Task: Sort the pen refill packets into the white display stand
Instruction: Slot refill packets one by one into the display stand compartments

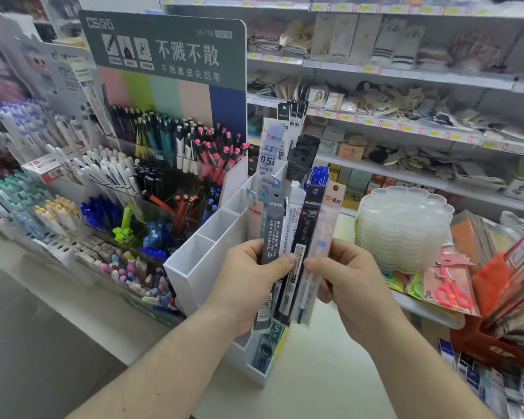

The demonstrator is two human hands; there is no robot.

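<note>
I hold a fan of long pen refill packets (294, 237) upright in front of me. My left hand (248, 279) grips the grey and black packets, thumb across their front. My right hand (348, 276) pinches the pale pink packet (325, 234) at the right of the fan. Behind the fan stands the white display stand (206, 255), a stepped row of compartments. Its near-left compartments show no packets, while the far ones hold upright refill packets (273, 149). The stand's lower front is partly hidden by my hands.
A pen display (152, 164) with a green header board fills the left. A stack of clear flower-shaped trays (404, 228) sits to the right. Packaged scissors (448, 288) and other goods lie at far right. Store shelves run behind. The pale counter (312, 373) lies below my arms.
</note>
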